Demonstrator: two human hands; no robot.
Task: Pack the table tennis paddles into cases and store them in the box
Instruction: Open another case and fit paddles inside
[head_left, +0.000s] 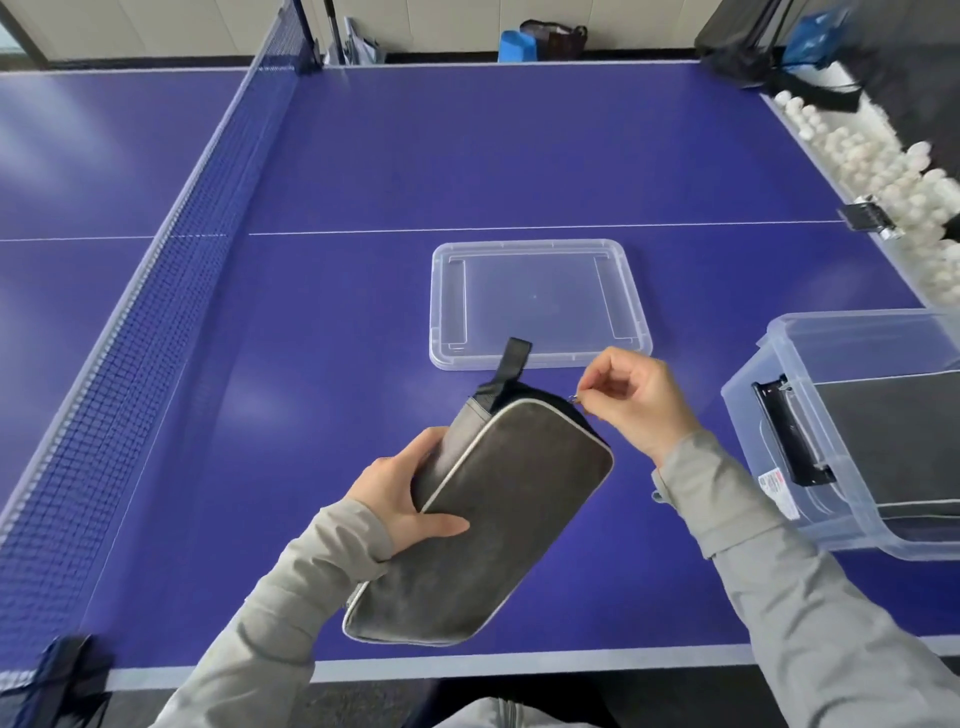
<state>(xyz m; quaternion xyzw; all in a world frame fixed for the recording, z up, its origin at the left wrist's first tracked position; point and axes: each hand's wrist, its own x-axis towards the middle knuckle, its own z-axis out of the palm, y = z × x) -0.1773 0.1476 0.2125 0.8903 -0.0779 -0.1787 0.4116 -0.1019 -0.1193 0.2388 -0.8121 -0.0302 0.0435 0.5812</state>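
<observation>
A grey paddle case (498, 519) with pale piping and a black strap loop is held tilted above the blue table. My left hand (405, 493) grips its left edge, thumb across the front. My right hand (639, 400) pinches the small metal zipper pull (573, 399) at the case's upper right corner. No paddle is visible; the case's inside is hidden. The clear plastic box (810, 364) stands at the right with another dark case (893, 447) lying inside it.
The clear box lid (540, 304) lies flat on the table beyond the case. The net (156, 312) runs along the left. Several white balls (857, 166) fill a tray at the far right edge. The table's near edge (467, 665) is just below the case.
</observation>
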